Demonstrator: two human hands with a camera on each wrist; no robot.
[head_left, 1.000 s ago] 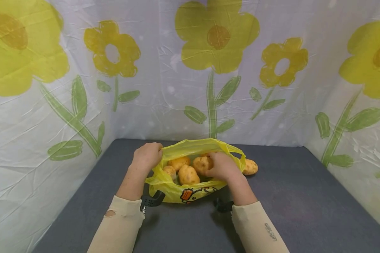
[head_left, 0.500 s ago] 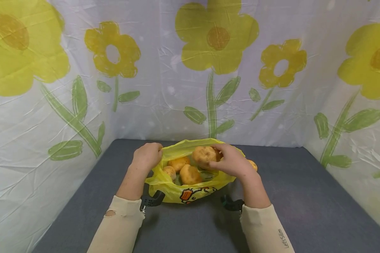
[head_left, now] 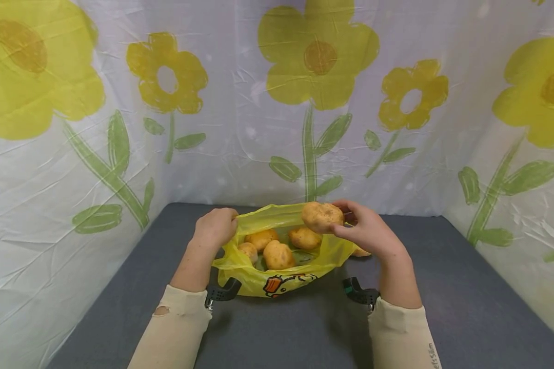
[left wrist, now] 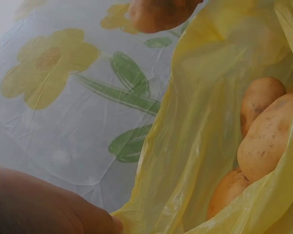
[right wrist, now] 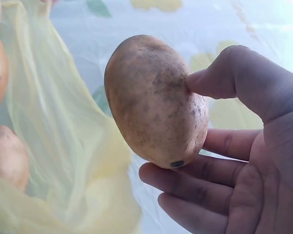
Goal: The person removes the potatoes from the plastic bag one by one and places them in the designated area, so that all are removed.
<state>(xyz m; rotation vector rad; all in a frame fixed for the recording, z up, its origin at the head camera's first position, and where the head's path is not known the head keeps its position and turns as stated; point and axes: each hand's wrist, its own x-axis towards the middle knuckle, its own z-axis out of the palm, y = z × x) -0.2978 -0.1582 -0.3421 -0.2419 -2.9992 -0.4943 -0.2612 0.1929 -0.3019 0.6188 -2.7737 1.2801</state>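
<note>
A yellow plastic bag lies with its mouth spread wide on the dark table, a cartoon print on its near side. My left hand pinches the bag's left rim; in the left wrist view that hand meets the plastic at the lower edge. Several potatoes rest inside the bag. Above the bag's right side, my right hand holds a large potato between thumb and fingers. The right wrist view shows this potato with a dark spot near its lower end.
Another potato lies on the table beyond the bag's right edge, mostly hidden. White sheets with flower prints hang at the back and sides. Each wrist carries a black mount.
My right hand has lifted the large potato out of the bag, moving up and to the right. One potato behind it has come into view. My left hand stays on the rim.
</note>
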